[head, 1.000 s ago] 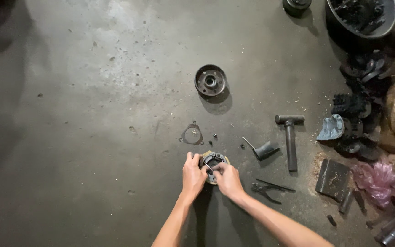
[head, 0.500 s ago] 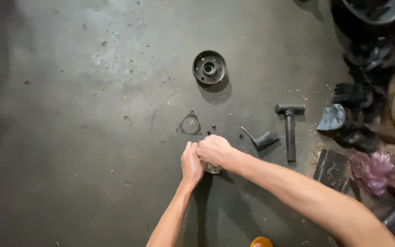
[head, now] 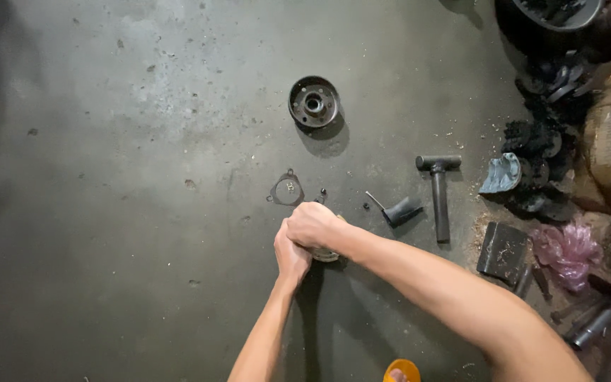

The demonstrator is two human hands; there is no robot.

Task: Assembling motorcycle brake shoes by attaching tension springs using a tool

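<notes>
Both my hands are clasped over a small round metal part point(head: 327, 254) on the concrete floor; only its lower edge shows under my fingers. My right hand point(head: 314, 224) lies on top of it with fingers curled. My left hand point(head: 291, 256) grips it from the left side. Just beyond my hands lies a thin flat gasket-like ring point(head: 288, 189). Farther off sits a dark round pulley-like disc point(head: 313, 102).
A T-shaped black tool point(head: 439, 191) and a small angled black piece point(head: 397, 211) lie to the right. Farther right are a dark block point(head: 501, 249), a pink plastic bag point(head: 567, 252), a blue-grey rag point(head: 501, 174) and a heap of dark parts point(head: 546, 134). An orange object point(head: 401, 371) shows at the bottom edge.
My hands have closed over the round part, hiding it. The view has moved closer and my right forearm now reaches in from the lower right.
</notes>
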